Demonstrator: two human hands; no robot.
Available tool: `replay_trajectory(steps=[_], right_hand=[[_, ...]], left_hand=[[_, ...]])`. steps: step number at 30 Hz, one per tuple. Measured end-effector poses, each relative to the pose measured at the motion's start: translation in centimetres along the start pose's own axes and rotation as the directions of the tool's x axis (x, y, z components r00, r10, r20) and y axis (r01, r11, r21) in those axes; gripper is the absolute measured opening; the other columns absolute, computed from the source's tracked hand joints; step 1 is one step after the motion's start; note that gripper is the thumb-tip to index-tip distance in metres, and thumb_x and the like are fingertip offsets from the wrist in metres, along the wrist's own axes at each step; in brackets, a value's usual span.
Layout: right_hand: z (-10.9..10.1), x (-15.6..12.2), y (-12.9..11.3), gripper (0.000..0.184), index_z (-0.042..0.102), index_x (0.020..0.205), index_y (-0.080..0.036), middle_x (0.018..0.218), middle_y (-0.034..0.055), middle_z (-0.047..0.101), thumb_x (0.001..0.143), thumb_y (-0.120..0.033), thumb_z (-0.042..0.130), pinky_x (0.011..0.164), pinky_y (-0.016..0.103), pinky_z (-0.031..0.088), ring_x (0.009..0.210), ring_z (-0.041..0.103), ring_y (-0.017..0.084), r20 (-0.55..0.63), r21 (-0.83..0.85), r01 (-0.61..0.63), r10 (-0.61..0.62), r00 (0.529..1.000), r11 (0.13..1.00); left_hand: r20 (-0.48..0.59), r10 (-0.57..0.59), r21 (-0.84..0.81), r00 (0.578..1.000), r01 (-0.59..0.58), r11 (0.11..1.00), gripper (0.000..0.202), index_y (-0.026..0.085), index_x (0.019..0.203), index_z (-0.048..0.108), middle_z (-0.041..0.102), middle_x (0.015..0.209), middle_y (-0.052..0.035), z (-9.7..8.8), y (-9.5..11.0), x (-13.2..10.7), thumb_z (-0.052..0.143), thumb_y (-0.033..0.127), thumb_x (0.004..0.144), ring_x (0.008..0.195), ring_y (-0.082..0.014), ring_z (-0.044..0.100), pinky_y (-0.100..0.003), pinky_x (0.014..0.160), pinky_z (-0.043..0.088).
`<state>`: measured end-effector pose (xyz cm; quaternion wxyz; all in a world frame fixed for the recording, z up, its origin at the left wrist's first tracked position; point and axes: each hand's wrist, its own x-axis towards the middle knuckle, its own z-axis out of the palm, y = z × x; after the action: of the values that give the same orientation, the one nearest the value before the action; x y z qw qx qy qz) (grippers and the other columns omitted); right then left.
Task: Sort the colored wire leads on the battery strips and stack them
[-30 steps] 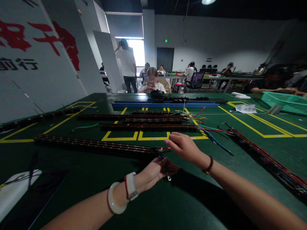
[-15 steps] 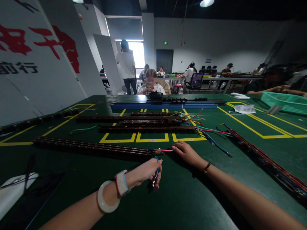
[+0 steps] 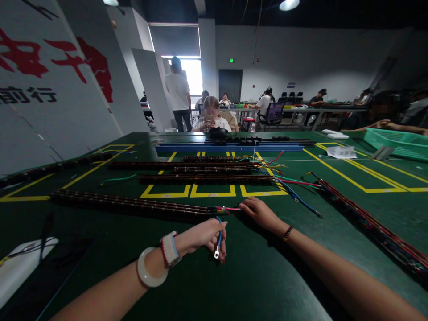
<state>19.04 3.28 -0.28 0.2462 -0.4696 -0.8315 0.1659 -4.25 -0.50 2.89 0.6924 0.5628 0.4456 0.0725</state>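
Blue wire (image 3: 220,236) was in the left hand (image 3: 209,235), just on the near side of the right end of the dark ribbed strip (image 3: 130,203), which lay across the green surface (image 3: 264,276). Biggest change from a second ago: the right hand (image 3: 259,211) had dropped. Back then it hovered above the strip's right end, and now it was down at the tip of the red wire (image 3: 232,209) poking out of that end. The left hand had shifted a bit leftward too, and compared with half a second ago the metal lug (image 3: 216,254) on the blue wire showed its hole way more clearly.

Only real container I could spot was the green basket (image 3: 399,141), far off to the right and beyond the strip. Couldn't tell what was in it, tbh.

Pose-wise, the left arm came in from the near left, wrist bent, fingers curled loosely with the blue wire pinched and the lug hanging toward the wearer. The right arm reached in from the near right, palm down and low, fingers held together, looking like they were pinching the red wire's tip.
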Motion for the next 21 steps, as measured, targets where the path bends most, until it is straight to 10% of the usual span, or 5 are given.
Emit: replay_trajectory(steps=[5, 8, 12, 17, 21], right_hand=[[-0.8, -0.8, -2.0, 0.02, 0.059, 0.104, -0.018, 0.094, 0.0075, 0.058, 0.094, -0.028, 0.044, 0.08, 0.032, 0.046, 0.087, 0.056, 0.018, -0.296, 0.056, 0.081, -0.061, 0.953, 0.995], [-1.7, -1.8, -5.7, 0.021, 0.053, 0.111, -0.02, 0.099, 0.0077, 0.059, 0.093, -0.019, 0.043, 0.082, 0.031, 0.048, 0.093, 0.057, 0.016, -0.412, 0.013, 0.339, -0.304, 0.859, 0.941], [-1.8, -2.8, -11.9, 0.03, 0.048, 0.122, -0.015, 0.111, 0.01, 0.061, 0.093, -0.016, 0.043, 0.097, 0.03, 0.045, 0.11, 0.054, 0.016, -0.181, -0.181, 0.702, -0.725, 0.665, 0.689], [1.8, -1.2, -14.9, 0.039, 0.043, 0.131, -0.004, 0.135, 0.0176, 0.048, 0.095, -0.016, 0.037, 0.112, 0.04, 0.029, 0.128, 0.04, 0.024, 0.07, -0.523, 0.618, -0.693, 0.717, 0.587], [5.1, 1.1, -13.5, 0.042, 0.046, 0.128, 0.002, 0.131, 0.0242, 0.05, 0.092, -0.018, 0.04, 0.112, 0.049, 0.027, 0.126, 0.043, 0.03, 0.044, -0.706, 0.407, -0.537, 0.842, 0.58]], left_hand=[[0.01, 0.042, 0.178, 0.999, -0.043, 0.983, 0.053, 0.015, 0.075, 0.059, 0.067, 0.065, -0.0089, 0.0, 0.8, -1.1, 0.036, 0.061, 0.084, 0.06, -0.0177, 0.063, -0.03, 0.062, 0.047], [-0.017, 0.127, 0.347, 0.992, -0.113, 0.931, 0.038, 0.018, 0.073, 0.061, 0.061, 0.056, -0.0029, -0.8, 1.5, -2.7, 0.045, 0.05, 0.084, 0.051, -0.0155, 0.058, -0.026, 0.054, 0.043], [-0.123, 0.366, 0.5, 0.923, -0.261, 0.826, 0.017, 0.02, 0.076, 0.062, 0.063, 0.068, -0.0012, -2.4, 1.8, -5.2, 0.056, 0.034, 0.08, 0.059, -0.0147, 0.055, -0.024, 0.057, 0.039], [-0.322, 0.543, 0.74, 0.775, -0.153, 0.656, 0.017, 0.018, 0.091, 0.059, 0.063, 0.092, -0.0049, -5.3, -0.5, -6.5, 0.046, 0.027, 0.084, 0.085, -0.0192, 0.058, -0.03, 0.078, 0.044], [-0.265, 0.737, 0.948, 0.622, 0.029, 0.316, 0.042, 0.022, 0.121, 0.05, 0.05, 0.129, -0.01, -8.2, -3.4, -6.8, 0.05, 0.043, 0.085, 0.123, -0.0258, 0.044, -0.044, 0.104, 0.034]])
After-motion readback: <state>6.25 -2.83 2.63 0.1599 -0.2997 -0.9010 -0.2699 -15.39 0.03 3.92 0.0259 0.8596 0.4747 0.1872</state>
